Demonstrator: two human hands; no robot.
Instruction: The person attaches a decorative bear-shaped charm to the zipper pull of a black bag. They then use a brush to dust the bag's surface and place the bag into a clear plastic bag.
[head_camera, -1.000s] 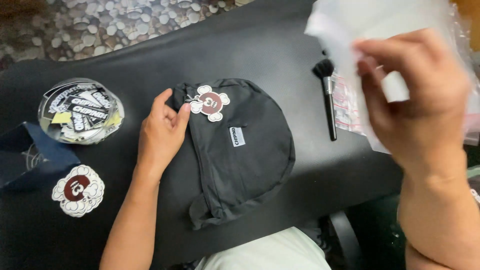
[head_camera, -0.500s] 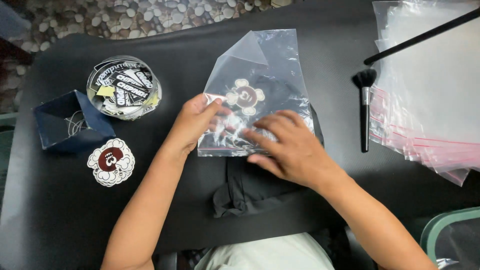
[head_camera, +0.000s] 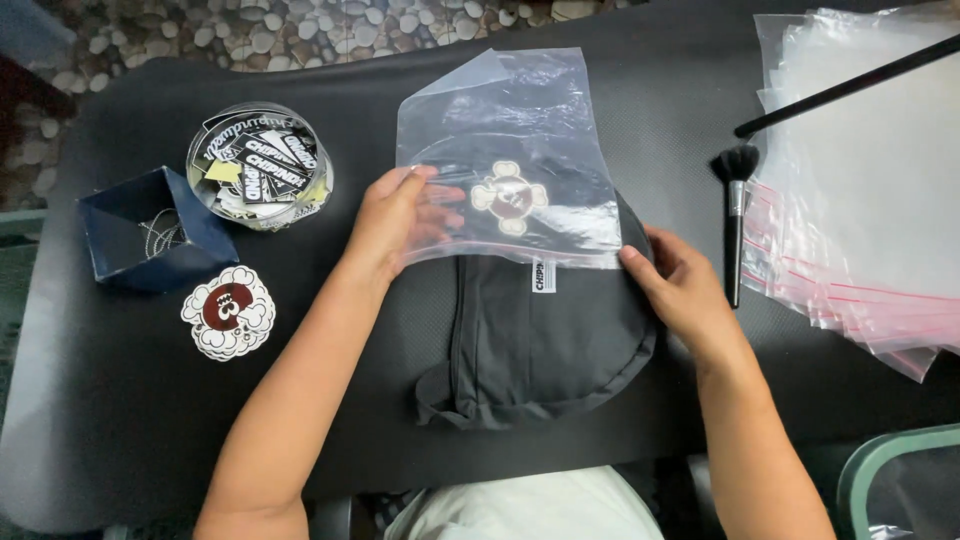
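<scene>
From the head view, the clear plastic zip bag (head_camera: 510, 150), half a second ago lying flat over the dark grey folded fabric cap (head_camera: 545, 340), now has its mouth drawn over the cap's upper part, so bagging has begun; the left hand (head_camera: 400, 215) pinches the bag's left edge and the right hand (head_camera: 680, 290) has shifted to its right corner, both grips closed on the bag. On the black bench (head_camera: 120, 430) the cap sits mid-bench before the person; a round clear tub of stickers (head_camera: 260, 165), a dark blue open box (head_camera: 150, 230), a white-and-red cloud-shaped sticker (head_camera: 228, 312), a black brush (head_camera: 735, 215) and a stack of spare clear bags (head_camera: 870, 200) lie well apart, none blocking.
</scene>
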